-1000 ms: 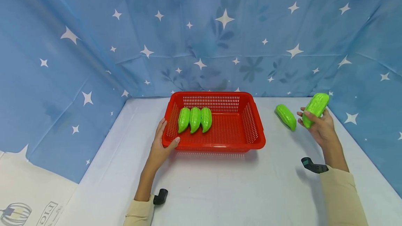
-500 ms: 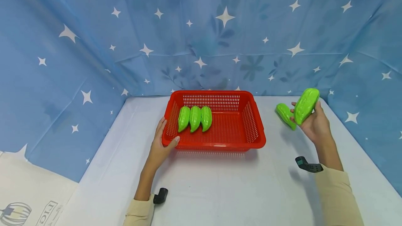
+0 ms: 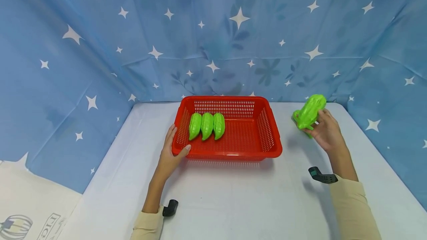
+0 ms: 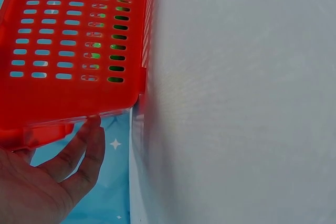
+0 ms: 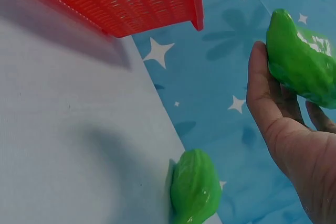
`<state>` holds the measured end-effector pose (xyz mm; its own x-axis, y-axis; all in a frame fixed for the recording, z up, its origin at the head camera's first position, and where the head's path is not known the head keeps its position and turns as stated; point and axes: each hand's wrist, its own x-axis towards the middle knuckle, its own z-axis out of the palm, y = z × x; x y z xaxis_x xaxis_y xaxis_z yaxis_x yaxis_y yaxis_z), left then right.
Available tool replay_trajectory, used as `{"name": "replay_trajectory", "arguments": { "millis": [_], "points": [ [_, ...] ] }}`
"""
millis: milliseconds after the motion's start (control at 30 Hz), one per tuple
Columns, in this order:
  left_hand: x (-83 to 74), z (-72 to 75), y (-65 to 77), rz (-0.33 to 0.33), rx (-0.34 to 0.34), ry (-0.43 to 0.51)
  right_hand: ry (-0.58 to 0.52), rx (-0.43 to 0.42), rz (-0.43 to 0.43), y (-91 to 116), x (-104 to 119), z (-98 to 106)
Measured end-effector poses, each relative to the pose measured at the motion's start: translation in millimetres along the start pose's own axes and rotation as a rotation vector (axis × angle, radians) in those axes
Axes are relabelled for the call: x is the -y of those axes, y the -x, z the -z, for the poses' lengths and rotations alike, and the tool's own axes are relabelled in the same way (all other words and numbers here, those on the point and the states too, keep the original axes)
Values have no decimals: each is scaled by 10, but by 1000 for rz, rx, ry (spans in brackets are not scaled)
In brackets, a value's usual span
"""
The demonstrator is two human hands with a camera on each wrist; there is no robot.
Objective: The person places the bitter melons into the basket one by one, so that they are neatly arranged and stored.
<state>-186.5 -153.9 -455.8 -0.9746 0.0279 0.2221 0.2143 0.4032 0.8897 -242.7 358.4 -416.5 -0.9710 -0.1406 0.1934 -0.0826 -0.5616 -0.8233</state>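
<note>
The right hand grips a knobbly green vegetable, its thumb side toward the basket, and holds it above the white table at the far right. The left hand lies with fingers extended against the near left corner of a red basket, the thumb on its near rim and the fingers along its left side.

Below the lifted vegetable a second green one lies on the table, right of the basket and apart from it; between this one and the basket runs bare tabletop. A black device sits at the left wrist by a beige sleeve, and another at the right.

Inside the basket three green vegetables stand side by side, close together in its left half, pointed ends toward the person; the right half shows bare red floor. Its walls are slotted.

Behind everything hangs a blue cloth with white stars, and a pale printed sheet is cut off at the lower left. From the head, the held vegetable covers most of the one on the table; whether the two touch is hard to say, though the right wrist view seems to show them apart.
</note>
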Motion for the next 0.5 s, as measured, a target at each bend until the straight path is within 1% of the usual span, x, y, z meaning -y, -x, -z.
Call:
{"name": "replay_trajectory", "arguments": {
  "millis": [33,133,200,233,267,333,400,500],
  "points": [
    [-57,10,15,5,5,2,10,15,1,-7,0,-10],
    [-64,9,19,3,2,1,41,42,5,-22,-2,-46],
    [-64,8,17,7,2,2,40,45,2,-25,-2,-74],
    [-44,4,15,-4,-4,1,43,44,0,-28,-2,-87],
    [13,-7,1,-10,-9,1,34,47,2,-27,-2,-103],
    [15,-6,3,-13,-9,7,13,55,-2,-32,5,-127],
    [19,-6,5,-13,-8,12,28,41,-11,-46,13,-159],
    [18,-6,8,-10,-11,14,92,0,-26,-71,25,-222]
  ]
}}
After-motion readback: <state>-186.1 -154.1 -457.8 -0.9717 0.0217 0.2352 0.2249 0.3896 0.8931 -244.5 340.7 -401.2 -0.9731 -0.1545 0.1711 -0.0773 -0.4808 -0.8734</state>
